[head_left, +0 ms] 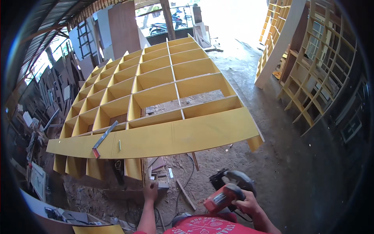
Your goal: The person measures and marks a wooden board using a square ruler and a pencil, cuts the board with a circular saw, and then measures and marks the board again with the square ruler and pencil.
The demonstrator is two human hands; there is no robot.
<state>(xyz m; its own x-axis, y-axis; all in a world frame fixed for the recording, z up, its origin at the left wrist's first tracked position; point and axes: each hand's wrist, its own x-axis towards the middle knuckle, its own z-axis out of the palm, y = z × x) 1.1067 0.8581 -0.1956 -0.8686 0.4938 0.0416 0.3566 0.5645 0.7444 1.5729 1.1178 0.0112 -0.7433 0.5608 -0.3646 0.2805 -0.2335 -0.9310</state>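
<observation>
My right hand (244, 202) grips the rear handle of a red circular saw (222, 198), whose dark guard and round blade housing point away from me, low at the right. My left hand (150, 191) is closed beside a wooden upright below the panel; what its fingers hold, if anything, I cannot make out. Ahead of both hands lies a long yellow panel (156, 134) across the near end of a yellow wooden grid frame (152, 84). On the panel rest a try square (104, 139) with a red stock and a thin pale stick (120, 145).
Wood offcuts (186, 195) and a dark cable (191, 173) litter the dirt floor. More grid frames (317, 70) stand at the right. Boards and scraps (62, 82) lean along the left wall. A motorcycle (165, 27) is parked beyond the far post.
</observation>
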